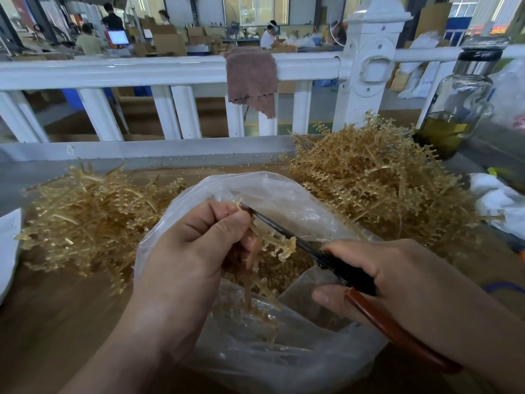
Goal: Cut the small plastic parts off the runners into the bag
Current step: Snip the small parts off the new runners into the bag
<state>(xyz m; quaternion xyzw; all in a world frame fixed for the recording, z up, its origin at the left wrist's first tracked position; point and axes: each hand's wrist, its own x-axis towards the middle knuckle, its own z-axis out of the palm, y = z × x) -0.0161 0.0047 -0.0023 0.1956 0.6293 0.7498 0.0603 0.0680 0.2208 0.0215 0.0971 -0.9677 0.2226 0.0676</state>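
- The left hand [193, 251] is bare from fingertips to wrist, with creases showing across its knuckles.
- The left forearm [133, 354] is uncovered down to the bottom edge of the view.
- The right hand [397, 280] is bare; its thumbnail [320, 297] is short and plain.
- The right forearm [500, 339] is uncovered to the frame's edge.

This is a factory packing floor. Beyond a white railing [142, 72], workers [268, 35] stand and sit among stacked cardboard boxes [167, 41] and a lit terminal screen [118, 37]. Heaps of moulded plastic runners [375, 177] cover the worktable [56, 322].
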